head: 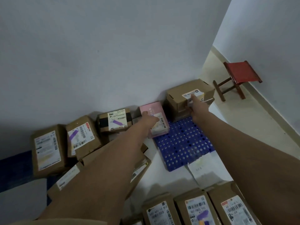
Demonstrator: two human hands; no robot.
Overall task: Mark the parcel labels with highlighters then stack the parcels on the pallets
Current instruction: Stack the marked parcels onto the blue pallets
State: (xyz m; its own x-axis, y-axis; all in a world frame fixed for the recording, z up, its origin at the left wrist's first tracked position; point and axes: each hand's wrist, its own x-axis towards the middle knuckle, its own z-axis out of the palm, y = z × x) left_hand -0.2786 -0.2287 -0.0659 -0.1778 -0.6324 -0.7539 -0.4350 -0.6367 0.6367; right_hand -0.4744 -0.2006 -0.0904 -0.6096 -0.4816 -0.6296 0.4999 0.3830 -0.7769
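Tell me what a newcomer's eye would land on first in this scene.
Two bare arms reach forward: the left hand rests on a pink parcel at the wall, the right hand touches the label of a brown box beside it. Between them lies a bright blue perforated pallet, mostly bare. A red stool stands out in the far right corner.

hands [148, 120] [197, 105] on pink parcel [155, 111], brown parcel [181, 93]

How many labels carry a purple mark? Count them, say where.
3: tan parcel left by the wall, black-taped parcel beside it, middle parcel of the bottom row. More may be hidden.
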